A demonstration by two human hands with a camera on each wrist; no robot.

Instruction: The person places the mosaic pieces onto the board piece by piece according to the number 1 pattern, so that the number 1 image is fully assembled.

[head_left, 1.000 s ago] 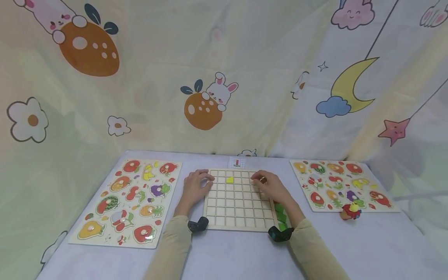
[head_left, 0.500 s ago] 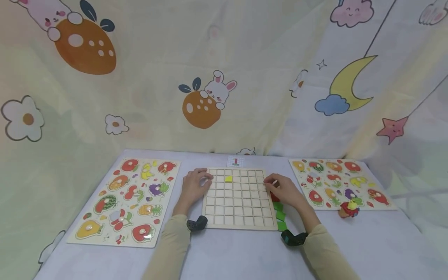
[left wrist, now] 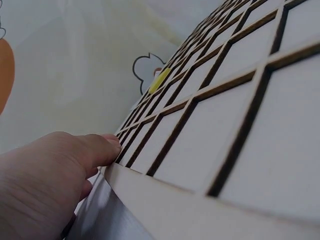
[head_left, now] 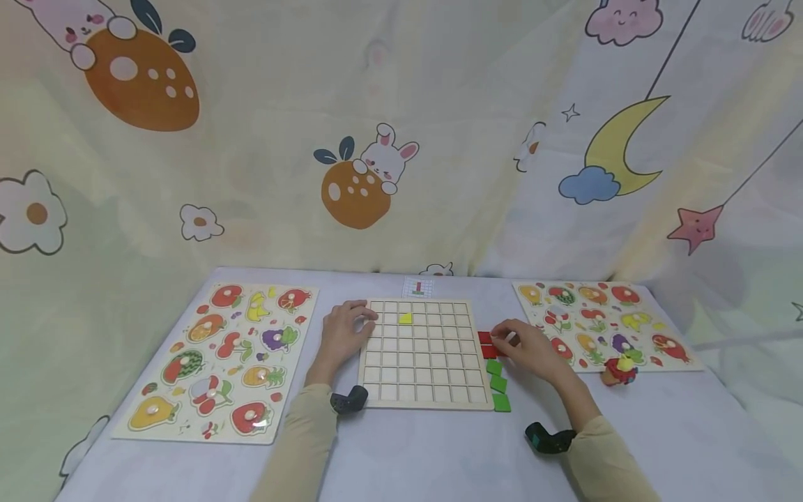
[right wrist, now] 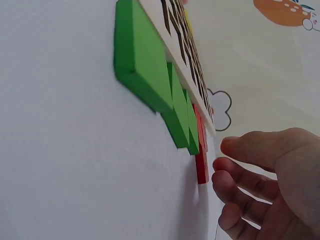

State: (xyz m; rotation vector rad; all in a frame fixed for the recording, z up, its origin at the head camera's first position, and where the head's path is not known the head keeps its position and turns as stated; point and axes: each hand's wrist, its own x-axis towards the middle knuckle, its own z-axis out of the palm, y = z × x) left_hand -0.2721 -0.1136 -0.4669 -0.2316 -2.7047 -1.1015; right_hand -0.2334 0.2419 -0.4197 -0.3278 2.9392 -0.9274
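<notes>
While 3 green tiles [head_left: 498,384] are lying beside the wooden board [head_left: 426,361], probably for easy reach, the right hand [head_left: 530,348] is hovering near 2 red tiles [head_left: 488,352], unclenched, grasping nothing. The left hand [head_left: 341,335] is touching the board's left rim, perhaps steadying it; whether pinching, I cannot tell. Pale and gridded, the board is lying between the hands, showing 1 yellow tile [head_left: 405,318] near its far edge; beyond, a printed card [head_left: 417,288] is lying, probably for reference.
</notes>
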